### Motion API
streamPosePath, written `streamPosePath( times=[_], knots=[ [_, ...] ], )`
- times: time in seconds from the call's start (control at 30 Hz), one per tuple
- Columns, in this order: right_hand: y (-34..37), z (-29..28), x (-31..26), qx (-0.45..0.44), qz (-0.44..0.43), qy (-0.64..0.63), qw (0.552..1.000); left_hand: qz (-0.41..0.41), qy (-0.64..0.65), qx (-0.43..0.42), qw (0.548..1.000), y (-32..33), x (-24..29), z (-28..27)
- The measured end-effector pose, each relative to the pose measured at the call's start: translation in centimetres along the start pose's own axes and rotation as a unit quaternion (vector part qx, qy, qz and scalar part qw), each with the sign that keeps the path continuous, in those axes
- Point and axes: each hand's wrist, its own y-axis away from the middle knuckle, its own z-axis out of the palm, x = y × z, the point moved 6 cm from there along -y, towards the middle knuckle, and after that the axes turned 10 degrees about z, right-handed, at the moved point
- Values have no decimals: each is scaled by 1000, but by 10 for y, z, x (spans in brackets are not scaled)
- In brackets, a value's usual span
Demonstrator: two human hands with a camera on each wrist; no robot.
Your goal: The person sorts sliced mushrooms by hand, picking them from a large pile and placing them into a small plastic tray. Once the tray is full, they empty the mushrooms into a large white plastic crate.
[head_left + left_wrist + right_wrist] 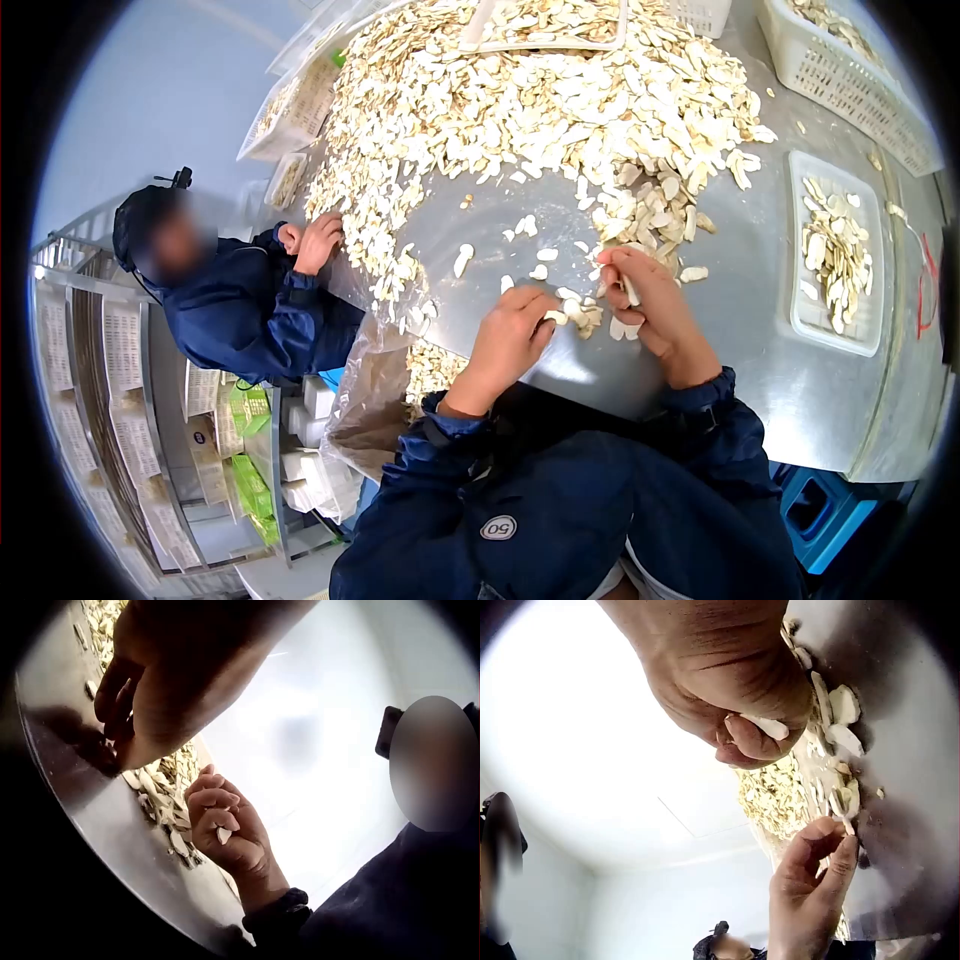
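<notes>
A metal table (460,215) carries a broad heap of pale, flat dried slices (480,110). Close to the table's near edge, my left hand (508,335) pinches a slice (848,825) between thumb and forefinger, as the right wrist view shows. Beside its fingertips lies a small cluster of slices (585,318). To the right, my right hand (652,300) has its fingers curled round a pale slice (765,726); the same slice peeks out of the fist in the left wrist view. More loose slices (625,328) lie below this hand.
At the right stands a shallow white tray (875,300) with slices in it. A white perforated basket (850,85) is behind it, and another tray (545,45) sits on the heap. Across the left corner, another person (260,300) reaches to the heap. A clear plastic bag (365,400) hangs at the edge.
</notes>
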Motion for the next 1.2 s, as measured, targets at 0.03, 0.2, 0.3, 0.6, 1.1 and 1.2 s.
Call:
streamPosePath(
  times=[0.03,0.2,0.3,0.6,1.1,1.2],
  knots=[
    [1,-2,-3,-1,-13,-14,1000,-16,-5,-6,1000,2,-2,0],
    [25,-20,-39,56,-99,-93,989,-87,7,-14,996,1,-11,2],
    [30,-39,-52,60,-154,-158,974,-15,38,35,999,-27,7,5],
    [16,-56,-46,63,-110,-215,968,65,-14,11,998,-109,38,46],
    [13,-44,-39,80,-99,-81,989,52,7,78,996,-99,3,45],
    [11,-44,-36,84,-98,-45,991,-42,88,73,993,-94,-11,40]
  ],
)
